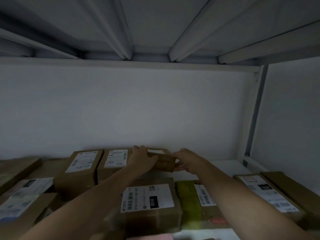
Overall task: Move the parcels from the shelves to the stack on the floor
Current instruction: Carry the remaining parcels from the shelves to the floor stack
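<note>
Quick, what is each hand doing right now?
Left hand: grips the left end of the small brown parcel at the back of the shelf.
Right hand: grips the same parcel's right end.

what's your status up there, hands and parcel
Hands: left hand and right hand each grip an end of the small brown parcel. Parcel at the back of the shelf. In the way: box labelled 010, right in front.

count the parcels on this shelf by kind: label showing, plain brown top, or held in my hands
labelled parcels: 7
plain brown parcels: 2
held parcel, gripped by left hand and right hand: 1
total: 10; the dim left side may hide more
</note>
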